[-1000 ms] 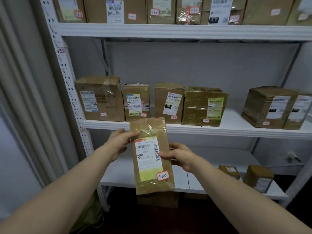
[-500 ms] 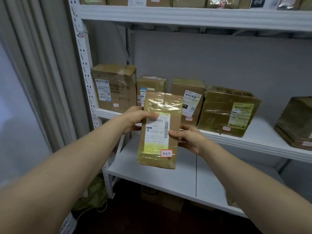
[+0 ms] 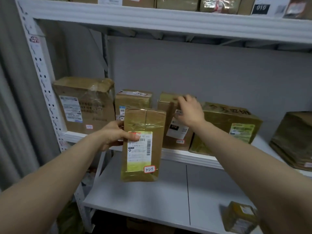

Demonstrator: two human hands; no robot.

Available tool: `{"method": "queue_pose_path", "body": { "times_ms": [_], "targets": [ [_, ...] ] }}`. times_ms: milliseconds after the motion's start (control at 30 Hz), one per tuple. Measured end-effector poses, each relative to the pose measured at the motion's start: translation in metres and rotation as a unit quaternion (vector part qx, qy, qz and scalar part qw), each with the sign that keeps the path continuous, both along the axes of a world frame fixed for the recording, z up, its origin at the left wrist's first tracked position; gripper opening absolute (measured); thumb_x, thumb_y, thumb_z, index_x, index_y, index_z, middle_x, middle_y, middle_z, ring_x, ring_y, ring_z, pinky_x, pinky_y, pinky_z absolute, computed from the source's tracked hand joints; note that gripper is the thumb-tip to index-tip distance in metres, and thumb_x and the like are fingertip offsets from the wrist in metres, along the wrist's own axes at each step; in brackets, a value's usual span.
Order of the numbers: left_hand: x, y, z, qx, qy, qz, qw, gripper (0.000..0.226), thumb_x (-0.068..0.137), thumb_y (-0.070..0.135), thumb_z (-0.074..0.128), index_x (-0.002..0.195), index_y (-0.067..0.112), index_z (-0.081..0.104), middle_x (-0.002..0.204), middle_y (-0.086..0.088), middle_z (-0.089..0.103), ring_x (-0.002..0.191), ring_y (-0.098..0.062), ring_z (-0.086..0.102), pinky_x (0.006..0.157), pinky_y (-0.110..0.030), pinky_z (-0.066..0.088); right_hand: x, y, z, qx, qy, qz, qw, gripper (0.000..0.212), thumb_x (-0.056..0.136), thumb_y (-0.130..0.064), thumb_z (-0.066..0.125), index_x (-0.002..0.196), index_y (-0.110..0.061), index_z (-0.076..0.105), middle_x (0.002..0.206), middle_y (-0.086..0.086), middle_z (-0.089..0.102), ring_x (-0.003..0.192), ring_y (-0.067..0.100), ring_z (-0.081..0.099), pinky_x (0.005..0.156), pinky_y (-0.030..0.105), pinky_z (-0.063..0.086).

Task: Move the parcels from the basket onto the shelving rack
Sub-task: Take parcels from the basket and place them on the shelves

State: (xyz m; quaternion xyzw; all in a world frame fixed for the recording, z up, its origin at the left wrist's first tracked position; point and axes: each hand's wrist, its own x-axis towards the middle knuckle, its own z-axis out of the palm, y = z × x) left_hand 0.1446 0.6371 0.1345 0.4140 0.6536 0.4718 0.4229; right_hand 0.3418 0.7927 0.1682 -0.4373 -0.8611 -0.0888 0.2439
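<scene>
Parcel (image 3: pixel 141 144) hangs upright in the air before the front lip of the middle shelf (image 3: pixel 185 157) of the rack (image 3: pixel 42 85), its lower half over the lower shelf (image 3: pixel 143 200). The left hand (image 3: pixel 114 135) pinches it at its left edge, thumb on the label and fingers behind. The right hand (image 3: pixel 189 112) reaches to the tall box (image 3: pixel 175 132) on the middle shelf, with its fingers bent over that box's top front edge.

On the same shelf a big box (image 3: pixel 84 105) stands against the left post. A narrow box (image 3: pixel 133 98) is beside it, partly hidden by the parcel. A slim gap shows between the narrow box and the tall box. A wide box (image 3: pixel 233 122) sits just right of the tall box, touching or nearly so. Bare shelf lies between the wide box and a dark box (image 3: pixel 293 139) at the far right. There is free height above all these boxes up to the top shelf (image 3: pixel 152 16), which carries its own row of boxes.

The lower shelf is white and mostly bare, with a small, blurred box (image 3: pixel 239 215) near its front right. A grey wall (image 3: pixel 202 73) backs the rack, and a grey curtain (image 3: pixel 13 98) hangs at the left.
</scene>
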Motion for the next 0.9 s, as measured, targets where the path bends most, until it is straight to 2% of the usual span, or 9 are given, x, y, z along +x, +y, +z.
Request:
{"method": "queue_pose_path", "body": {
  "times_ms": [100, 167, 233, 300, 367, 633, 767, 900],
  "targets": [
    [0.001, 0.010, -0.002, 0.000, -0.005, 0.007, 1.000, 0.045, 0.067, -0.001, 0.078, 0.100, 0.018, 0.054, 0.099, -0.006, 0.070, 0.090, -0.020, 0.066, 0.071, -0.030, 0.051, -0.006, 0.025, 0.014, -0.024, -0.081, -0.011, 0.996, 0.091, 0.078, -0.040, 0.075, 0.149, -0.017, 0.023, 0.152, 0.010, 0.029, 0.143, 0.030, 0.022, 0.117, 0.045, 0.016],
    [0.002, 0.015, -0.003, 0.002, -0.009, 0.015, 1.000, 0.045, 0.067, -0.002, 0.078, 0.099, 0.018, 0.054, 0.097, -0.005, 0.070, 0.089, -0.020, 0.066, 0.071, -0.030, 0.050, -0.010, 0.042, 0.018, -0.046, -0.125, -0.019, 0.991, 0.099, 0.078, -0.040, 0.075, 0.151, -0.012, 0.015, 0.156, 0.011, 0.022, 0.146, 0.029, 0.015, 0.119, 0.044, 0.011],
    [0.003, 0.019, -0.004, 0.001, -0.012, 0.028, 1.000, 0.044, 0.067, -0.002, 0.079, 0.098, 0.018, 0.053, 0.094, -0.004, 0.069, 0.086, -0.018, 0.066, 0.069, -0.028, 0.050, -0.010, 0.055, 0.019, -0.061, -0.172, -0.021, 0.983, 0.094, 0.080, -0.039, 0.073, 0.150, -0.011, 0.017, 0.152, 0.013, 0.029, 0.141, 0.032, 0.026, 0.115, 0.044, 0.024],
    [0.006, 0.022, -0.004, -0.002, -0.014, 0.038, 0.999, 0.044, 0.067, -0.001, 0.079, 0.097, 0.018, 0.053, 0.094, -0.004, 0.069, 0.085, -0.017, 0.066, 0.067, -0.027, 0.049, -0.008, 0.061, 0.018, -0.075, -0.189, -0.008, 0.979, 0.085, 0.079, -0.042, 0.073, 0.146, -0.014, 0.028, 0.140, 0.013, 0.042, 0.128, 0.035, 0.042, 0.102, 0.046, 0.041],
    [0.008, 0.025, -0.005, -0.005, -0.012, 0.042, 0.999, 0.046, 0.067, 0.000, 0.079, 0.101, 0.017, 0.053, 0.096, -0.004, 0.069, 0.086, -0.017, 0.066, 0.066, -0.027, 0.049, -0.005, 0.063, 0.016, -0.073, -0.197, 0.003, 0.978, 0.081, 0.079, -0.041, 0.073, 0.143, -0.015, 0.031, 0.135, 0.013, 0.047, 0.121, 0.035, 0.047, 0.093, 0.046, 0.048],
    [0.022, 0.031, -0.004, 0.003, -0.017, 0.053, 0.998, 0.068, 0.060, 0.002, 0.080, 0.121, 0.010, 0.050, 0.099, -0.008, 0.070, 0.087, -0.020, 0.068, 0.066, -0.028, 0.051, 0.005, 0.060, 0.020, -0.072, -0.216, 0.015, 0.973, 0.081, 0.079, -0.042, 0.072, 0.141, -0.007, 0.034, 0.132, 0.017, 0.049, 0.121, 0.035, 0.048, 0.094, 0.041, 0.044],
    [0.026, 0.034, -0.003, 0.003, -0.021, 0.048, 0.999, 0.068, 0.065, -0.003, 0.079, 0.126, 0.007, 0.049, 0.102, -0.010, 0.070, 0.088, -0.021, 0.068, 0.066, -0.028, 0.052, 0.014, 0.060, 0.023, -0.086, -0.219, 0.008, 0.972, 0.082, 0.079, -0.042, 0.073, 0.140, -0.006, 0.033, 0.134, 0.017, 0.048, 0.124, 0.034, 0.047, 0.097, 0.040, 0.044],
    [0.026, 0.038, -0.001, 0.006, -0.017, 0.045, 0.999, 0.069, 0.066, -0.003, 0.079, 0.127, 0.006, 0.048, 0.103, -0.012, 0.070, 0.092, -0.025, 0.069, 0.074, -0.033, 0.054, 0.021, 0.057, 0.025, -0.090, -0.217, 0.000, 0.972, 0.083, 0.078, -0.039, 0.074, 0.140, -0.004, 0.033, 0.133, 0.018, 0.049, 0.123, 0.035, 0.048, 0.098, 0.042, 0.045]
  ]
}}
